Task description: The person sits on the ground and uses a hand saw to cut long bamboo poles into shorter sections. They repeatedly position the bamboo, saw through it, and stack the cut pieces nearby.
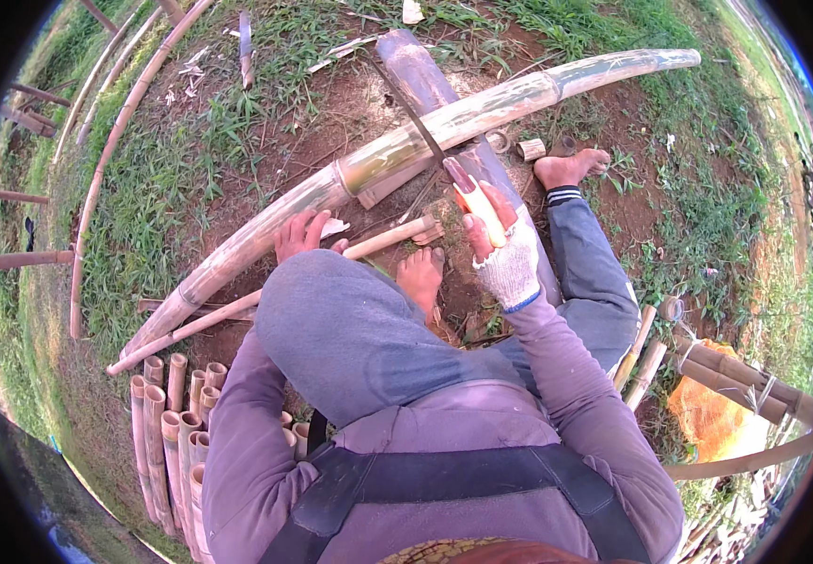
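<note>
A long pale-green bamboo pole runs from the lower left to the upper right, lying across a grey log. My right hand, in a white knitted glove with bare fingertips, is closed around the light handle of a handsaw. The saw's dark narrow blade slants up and left across the top of the pole; how deep it sits I cannot tell. Beyond my bent knee, my left hand rests on the near side of the pole with curled fingers, partly hidden by the knee. Beside it is a small white patch.
A thinner bamboo stick lies near my bare foot. Cut bamboo tubes stand bunched at lower left. A bladed tool lies in the grass. A short bamboo offcut is near my other foot. At right are tied bamboo poles and orange netting.
</note>
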Demonstrator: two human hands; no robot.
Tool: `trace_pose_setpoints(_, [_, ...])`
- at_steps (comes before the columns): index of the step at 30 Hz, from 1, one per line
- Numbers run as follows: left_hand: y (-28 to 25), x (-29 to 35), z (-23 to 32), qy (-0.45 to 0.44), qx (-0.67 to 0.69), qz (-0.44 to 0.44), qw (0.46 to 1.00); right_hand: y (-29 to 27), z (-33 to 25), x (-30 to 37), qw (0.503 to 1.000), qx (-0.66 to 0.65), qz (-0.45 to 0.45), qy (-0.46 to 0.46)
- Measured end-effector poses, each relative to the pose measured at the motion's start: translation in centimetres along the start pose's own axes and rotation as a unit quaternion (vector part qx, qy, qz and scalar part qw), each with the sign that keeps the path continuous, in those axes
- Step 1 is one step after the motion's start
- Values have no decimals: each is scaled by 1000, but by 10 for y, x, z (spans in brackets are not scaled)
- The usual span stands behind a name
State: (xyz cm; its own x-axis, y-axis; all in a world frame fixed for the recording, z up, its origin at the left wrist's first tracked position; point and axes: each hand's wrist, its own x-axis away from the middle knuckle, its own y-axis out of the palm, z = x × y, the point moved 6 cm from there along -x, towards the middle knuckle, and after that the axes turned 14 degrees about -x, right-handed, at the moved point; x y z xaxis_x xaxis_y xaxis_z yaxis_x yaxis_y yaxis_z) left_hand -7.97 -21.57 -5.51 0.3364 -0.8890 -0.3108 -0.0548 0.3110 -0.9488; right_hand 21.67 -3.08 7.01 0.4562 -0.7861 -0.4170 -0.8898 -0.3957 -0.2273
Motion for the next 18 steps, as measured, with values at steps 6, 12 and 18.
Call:
trace_pose_setpoints(6, [21, -76, -50, -103, -97, -273, 952, 19, -5, 0, 995, -40, -4, 86])
trace_pose_setpoints(12, [22, -82, -45, -89, -91, -265, 956, -23, 15, 75, 991, -63, -9, 117])
trace_pose_setpoints(18, [23, -71, -49, -101, -87, -250, 959, -47, -11, 123, 984, -105, -14, 146])
